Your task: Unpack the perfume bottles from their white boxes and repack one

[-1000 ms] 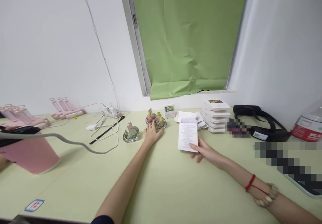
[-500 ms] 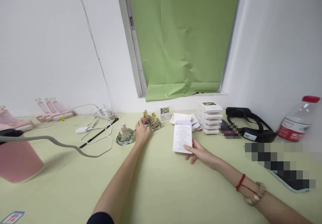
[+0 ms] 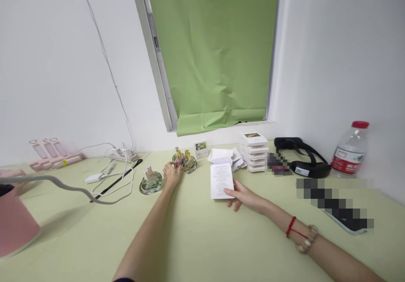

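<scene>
My left hand [image 3: 171, 174] reaches to a small group of glass perfume bottles with gold necks. Its fingers close around the lower part of a perfume bottle with reddish contents [image 3: 179, 162]; part of the grip is hidden. Right beside that one stands a perfume bottle with greenish contents [image 3: 190, 164]. A larger, rounded perfume bottle [image 3: 151, 182] with a pinkish top sits left of my wrist. In my right hand [image 3: 245, 195] is a white printed box [image 3: 221, 181], thumb on its front and fingers behind, with its top flap open.
Behind the held box lie white cartons [image 3: 238, 159], next to a stack of white boxes [image 3: 254, 151]. A small picture box [image 3: 201, 148] stands near the wall. Rightward are a black headset [image 3: 310, 168] and a water bottle [image 3: 349, 151]; leftward, white cables [image 3: 122, 170] and a pink container [image 3: 17, 223].
The whole view has shifted, so most things appear further left and slightly lower. Both hands keep nearly the same places relative to the bottles and the box.
</scene>
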Tool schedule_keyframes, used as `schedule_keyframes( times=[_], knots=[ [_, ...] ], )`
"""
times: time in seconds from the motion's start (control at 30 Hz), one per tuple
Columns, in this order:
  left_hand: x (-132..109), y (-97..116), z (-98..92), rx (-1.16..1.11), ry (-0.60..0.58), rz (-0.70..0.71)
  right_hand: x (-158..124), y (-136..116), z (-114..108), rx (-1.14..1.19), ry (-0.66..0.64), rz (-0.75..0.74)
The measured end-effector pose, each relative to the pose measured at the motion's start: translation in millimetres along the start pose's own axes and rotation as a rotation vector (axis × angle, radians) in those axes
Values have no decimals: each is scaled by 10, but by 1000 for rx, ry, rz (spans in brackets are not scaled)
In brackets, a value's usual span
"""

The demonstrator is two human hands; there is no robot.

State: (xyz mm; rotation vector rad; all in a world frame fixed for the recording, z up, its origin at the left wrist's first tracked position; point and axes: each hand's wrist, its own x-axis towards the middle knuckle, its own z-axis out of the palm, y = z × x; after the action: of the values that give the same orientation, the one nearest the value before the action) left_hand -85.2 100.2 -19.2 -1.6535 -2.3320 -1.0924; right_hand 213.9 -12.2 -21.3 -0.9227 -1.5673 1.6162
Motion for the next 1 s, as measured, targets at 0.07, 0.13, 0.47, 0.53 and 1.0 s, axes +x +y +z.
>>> schedule_keyframes(
  times=[0.07,0.13,0.47,0.53,1.0],
  knots=[
    [-9,1,-17,2,-4,6,-3,-16,-1,-4,-12,-4],
    [-23,12,-41,8,-8,13,0,-19,-4,-13,-14,-10],
    [-387,157,-244,225,7,174,40,20,-32,-62,43,29],
    [-482,190,-273,272,17,237,31,27,-31,-93,51,35],
    [-798,399,-319,-71,-174,690,-56,33,-32,-568,321,-219]
  ],
)
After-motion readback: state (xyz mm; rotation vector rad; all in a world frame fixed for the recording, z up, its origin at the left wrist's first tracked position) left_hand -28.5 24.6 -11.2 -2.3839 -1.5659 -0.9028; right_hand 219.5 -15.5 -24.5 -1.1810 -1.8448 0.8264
